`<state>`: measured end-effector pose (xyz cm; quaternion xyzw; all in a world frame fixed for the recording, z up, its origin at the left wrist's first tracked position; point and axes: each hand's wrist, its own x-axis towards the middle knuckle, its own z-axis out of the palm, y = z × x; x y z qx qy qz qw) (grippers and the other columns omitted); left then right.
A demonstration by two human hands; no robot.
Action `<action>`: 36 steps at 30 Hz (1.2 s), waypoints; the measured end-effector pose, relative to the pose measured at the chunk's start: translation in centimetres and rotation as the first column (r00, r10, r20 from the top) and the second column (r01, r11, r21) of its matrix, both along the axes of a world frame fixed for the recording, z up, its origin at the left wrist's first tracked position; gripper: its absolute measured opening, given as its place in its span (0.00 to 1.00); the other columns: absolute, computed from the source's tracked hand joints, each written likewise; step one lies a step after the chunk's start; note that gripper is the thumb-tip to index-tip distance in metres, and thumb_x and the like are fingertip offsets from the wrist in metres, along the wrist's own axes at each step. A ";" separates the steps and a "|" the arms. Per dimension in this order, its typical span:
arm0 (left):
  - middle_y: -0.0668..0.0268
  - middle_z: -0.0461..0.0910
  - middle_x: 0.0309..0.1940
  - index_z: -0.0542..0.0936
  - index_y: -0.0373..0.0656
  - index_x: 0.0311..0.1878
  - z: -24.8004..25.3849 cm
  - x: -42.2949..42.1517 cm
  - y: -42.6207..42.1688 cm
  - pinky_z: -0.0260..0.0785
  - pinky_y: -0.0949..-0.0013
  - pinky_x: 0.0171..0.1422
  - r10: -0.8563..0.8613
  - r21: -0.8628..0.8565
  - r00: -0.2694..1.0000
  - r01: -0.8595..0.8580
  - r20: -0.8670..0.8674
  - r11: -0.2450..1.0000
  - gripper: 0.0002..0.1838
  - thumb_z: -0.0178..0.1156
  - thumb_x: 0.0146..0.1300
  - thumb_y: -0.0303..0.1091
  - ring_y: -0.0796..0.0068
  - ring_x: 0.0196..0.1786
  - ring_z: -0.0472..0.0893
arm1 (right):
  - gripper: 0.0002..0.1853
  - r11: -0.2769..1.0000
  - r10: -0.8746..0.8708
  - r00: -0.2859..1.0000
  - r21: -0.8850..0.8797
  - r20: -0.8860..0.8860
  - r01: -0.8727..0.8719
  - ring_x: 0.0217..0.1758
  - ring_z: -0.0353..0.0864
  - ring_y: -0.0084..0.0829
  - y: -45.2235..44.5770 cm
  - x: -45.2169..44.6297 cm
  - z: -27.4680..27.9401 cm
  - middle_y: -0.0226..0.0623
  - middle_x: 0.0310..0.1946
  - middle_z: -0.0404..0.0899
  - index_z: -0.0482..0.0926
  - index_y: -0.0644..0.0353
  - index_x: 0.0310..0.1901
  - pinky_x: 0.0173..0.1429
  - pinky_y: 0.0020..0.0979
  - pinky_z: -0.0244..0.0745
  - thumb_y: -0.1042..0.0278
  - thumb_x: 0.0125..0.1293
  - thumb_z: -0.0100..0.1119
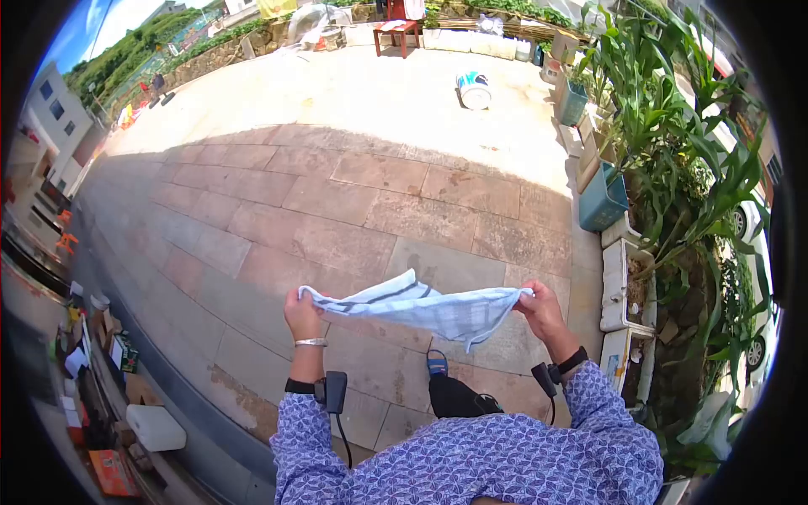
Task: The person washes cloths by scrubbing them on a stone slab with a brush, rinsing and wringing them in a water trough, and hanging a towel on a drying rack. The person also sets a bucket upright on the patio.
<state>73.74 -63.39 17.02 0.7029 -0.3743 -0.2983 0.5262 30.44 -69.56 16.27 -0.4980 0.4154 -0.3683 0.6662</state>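
Pale-blue striped cloth (421, 310) spans between the left hand (303, 318) and right hand (545, 315), each grip pinching one end, apparently keeping it extended above the paving (337, 206).

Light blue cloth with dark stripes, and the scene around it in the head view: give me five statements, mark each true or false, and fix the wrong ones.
1. The bare left hand and the bare right hand both grip the light blue striped cloth. True.
2. The cloth lies flat on the ground. False: it is held up between the hands.
3. The silver bracelet is on the right wrist. False: it is on the left wrist.
4. The white-and-blue bucket is in sunlight. True.
5. Tall green leafy plants line the picture's right side. True.
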 end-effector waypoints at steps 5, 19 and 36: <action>0.49 0.80 0.36 0.69 0.36 0.43 3.8 11.1 -16.5 0.79 0.59 0.43 0.190 -0.220 0.917 -0.277 -0.350 0.935 0.06 0.45 0.67 0.28 0.57 0.38 0.83 | 0.07 0.996 -0.082 0.885 0.000 0.459 0.093 0.45 0.79 0.29 -21.7 10.4 6.1 0.33 0.41 0.78 0.71 0.57 0.45 0.52 0.33 0.75 0.71 0.67 0.55; 0.69 0.73 0.31 0.68 0.43 0.41 5.6 33.7 -61.5 0.68 0.73 0.40 0.009 -0.401 0.898 -0.206 -0.440 0.893 0.04 0.50 0.68 0.32 0.79 0.34 0.74 | 0.16 0.995 -0.059 0.919 0.101 0.390 0.021 0.44 0.77 0.27 -67.0 35.0 8.3 0.36 0.42 0.77 0.73 0.62 0.48 0.49 0.28 0.75 0.57 0.69 0.50; 0.64 0.79 0.46 0.74 0.34 0.55 9.0 56.0 -113.4 0.70 0.69 0.57 -0.380 -0.238 0.799 0.301 -0.466 0.924 0.27 0.68 0.49 0.28 0.73 0.49 0.78 | 0.07 0.987 -0.123 0.918 -0.052 0.378 0.153 0.35 0.75 0.21 -122.8 57.1 3.9 0.29 0.31 0.77 0.74 0.60 0.39 0.42 0.23 0.69 0.78 0.59 0.57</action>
